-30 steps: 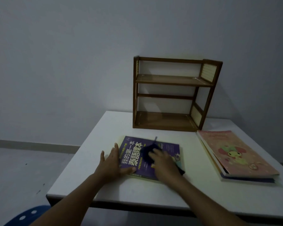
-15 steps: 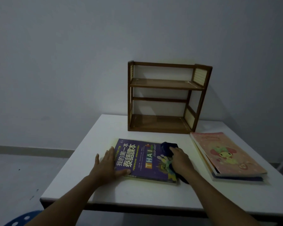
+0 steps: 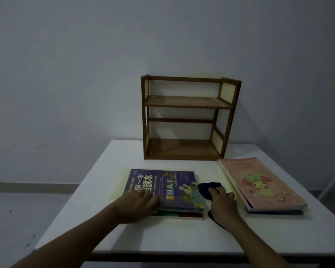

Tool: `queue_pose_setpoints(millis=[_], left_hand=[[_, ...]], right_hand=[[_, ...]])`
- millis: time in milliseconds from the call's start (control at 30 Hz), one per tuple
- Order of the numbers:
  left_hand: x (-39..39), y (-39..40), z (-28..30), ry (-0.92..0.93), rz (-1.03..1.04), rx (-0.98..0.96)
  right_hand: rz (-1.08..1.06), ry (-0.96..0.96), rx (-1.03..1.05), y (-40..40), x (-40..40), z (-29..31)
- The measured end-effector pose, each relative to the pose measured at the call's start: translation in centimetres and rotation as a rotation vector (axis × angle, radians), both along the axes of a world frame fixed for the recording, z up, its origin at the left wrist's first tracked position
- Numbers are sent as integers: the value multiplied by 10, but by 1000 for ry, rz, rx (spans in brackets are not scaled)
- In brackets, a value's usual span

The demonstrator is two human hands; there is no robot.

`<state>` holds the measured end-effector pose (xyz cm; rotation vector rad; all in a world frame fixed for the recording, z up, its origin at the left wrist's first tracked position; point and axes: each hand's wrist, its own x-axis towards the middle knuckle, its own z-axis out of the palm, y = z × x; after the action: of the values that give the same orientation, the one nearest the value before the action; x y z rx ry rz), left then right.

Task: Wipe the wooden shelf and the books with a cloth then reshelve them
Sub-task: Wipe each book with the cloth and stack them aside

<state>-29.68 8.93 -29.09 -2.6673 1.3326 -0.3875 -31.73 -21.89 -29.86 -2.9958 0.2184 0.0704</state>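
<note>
A purple book lies flat on the white table, with a second book's red and green edge showing under it. My left hand grips the purple book's near left corner, fingers on the cover. My right hand presses a dark blue cloth on the table just off the book's right edge. The wooden shelf stands empty at the back of the table. To the right lies a pink book on top of another book.
The wall stands directly behind the shelf. The table's near edge runs just below my forearms. The floor shows at the left, lower down.
My right hand slid the cloth rightward across the purple cover and off its right edge. My left hand shifted from the cover's left side to its near left corner.
</note>
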Motion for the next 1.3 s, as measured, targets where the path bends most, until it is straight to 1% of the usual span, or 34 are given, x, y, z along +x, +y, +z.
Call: queue_pose_setpoints(millis=[67, 133, 200, 233, 267, 300, 333, 367, 433, 467, 500, 567, 600, 633, 667, 700, 733, 800, 900, 967, 1033, 1100, 1133, 1167, 1233, 1267, 1300], left_hand=[[5, -5, 4, -21, -24, 43], [10, -9, 18, -65, -29, 40], [15, -14, 46, -109, 43, -47], [18, -16, 65, -108, 116, -115], [21, -17, 84, -101, 196, -205], [23, -18, 103, -93, 282, -295], [24, -19, 121, -78, 357, -378], [24, -18, 136, -65, 405, -457], [19, -18, 157, -59, 413, -632], [16, -16, 165, -31, 391, -738], [14, -17, 169, 31, 365, -857], [13, -17, 173, 195, 367, -1064], [15, -17, 170, 284, 390, -1146], [19, -15, 163, 378, 425, -1214], [22, -13, 153, 464, 458, -1265], [25, -11, 141, 526, 492, -1287], [29, -8, 128, 564, 527, -1265], [35, -3, 99, 612, 625, -1103], [43, 0, 53, 734, 777, -807], [45, -1, 27, 675, 903, -600], [45, -5, 9, 572, 958, -484], [42, -9, 4, 512, 925, -466], [40, -9, 2, 483, 899, -470], [39, -8, 1, 449, 863, -457], [38, -5, 0, 411, 780, -389], [38, -3, 0, 416, 728, -373], [37, -2, 0, 437, 668, -390]], right_hand=[[6, -2, -5, 2, 0, 3], [6, 29, -21, 3, -1, 8], [8, 34, -52, 3, -1, 20], [22, -39, -29, 4, 1, 25], [44, -159, 65, 8, 3, 29], [71, -288, 247, 14, 4, 35], [84, -384, 505, 21, 5, 42], [64, -407, 778, 31, 6, 49], [-6, -284, 1256, 48, 10, 62], [-29, -211, 1433, 55, 14, 67], [-18, -151, 1572, 57, 18, 70], [140, -106, 1807, 56, 29, 73], [227, -117, 1894, 55, 32, 75], [253, -143, 1897, 55, 36, 77], [203, -199, 1815, 55, 41, 80], [116, -257, 1684, 56, 45, 84], [26, -291, 1528, 56, 51, 84], [-54, -276, 1260, 56, 58, 83], [-6, -154, 939, 54, 64, 72], [7, -90, 803, 54, 67, 60], [-4, -51, 740, 53, 73, 51], [-13, -26, 713, 51, 77, 47], [-12, -26, 667, 49, 75, 48], [-13, -41, 575, 45, 73, 50], [-13, -71, 277, 32, 67, 52], [-12, -35, 128, 25, 62, 52], [-7, 57, 14, 19, 56, 53]])
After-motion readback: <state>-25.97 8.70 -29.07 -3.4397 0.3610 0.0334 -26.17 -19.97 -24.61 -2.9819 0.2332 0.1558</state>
